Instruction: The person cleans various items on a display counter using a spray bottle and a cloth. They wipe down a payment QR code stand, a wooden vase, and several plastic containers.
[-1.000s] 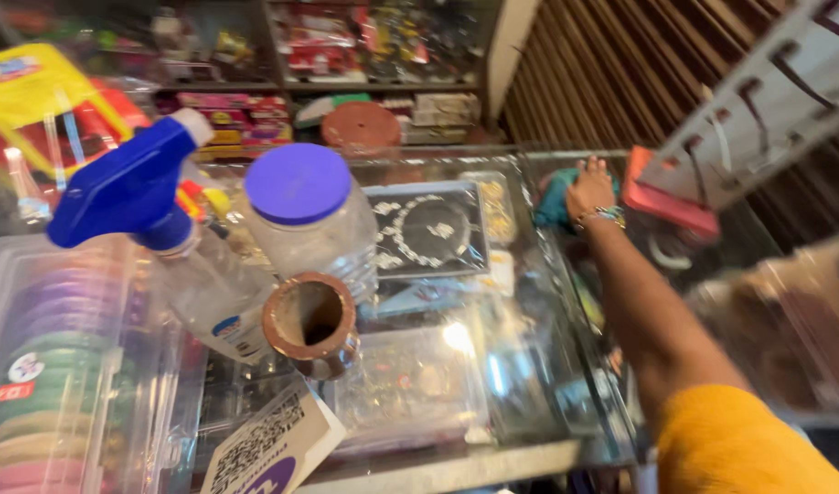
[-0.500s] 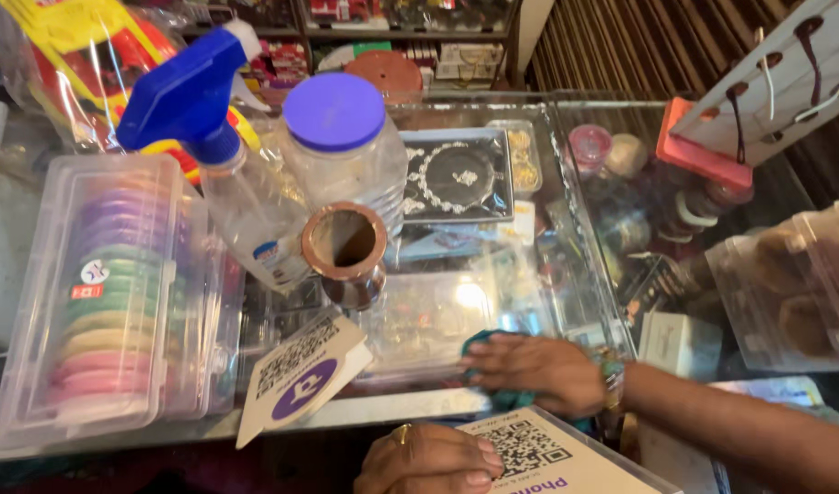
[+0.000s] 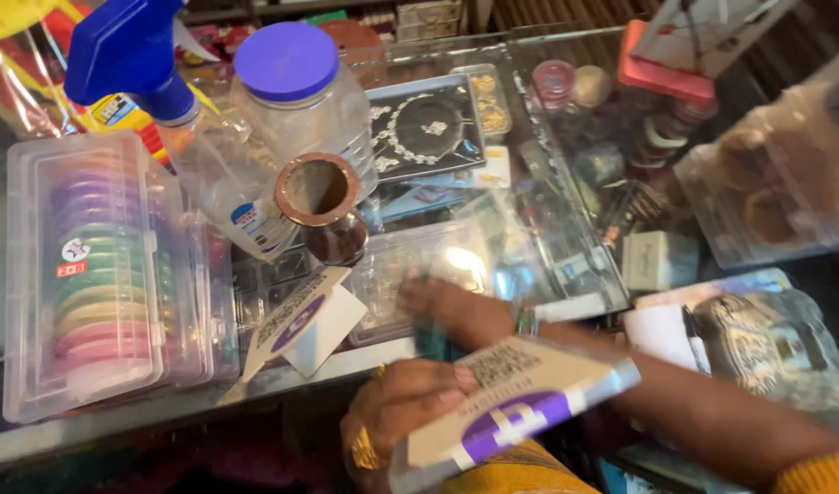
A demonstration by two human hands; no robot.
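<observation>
My left hand (image 3: 396,412), with a gold ring on one finger, grips a white card placard (image 3: 520,402) with a purple mark and a square code print, held low at the counter's front edge. My right hand (image 3: 456,311) lies on the glass counter top (image 3: 566,229) just above it, pressing a teal cloth (image 3: 428,343) that shows below the fingers. The right forearm runs in from the lower right, ending in an orange sleeve. The hand and cloth are blurred.
A second folded placard (image 3: 300,320) stands left of my right hand. Behind it are a small brown cup (image 3: 319,197), a spray bottle with a blue head (image 3: 136,64) and a purple-lidded clear jar (image 3: 287,64). A clear box of coloured bangles (image 3: 99,274) sits left. Plastic boxes (image 3: 776,201) fill the right.
My right hand has slid the teal cloth leftwards along the glass. My left hand has lifted the placard higher and more into view. The view has tilted down.
</observation>
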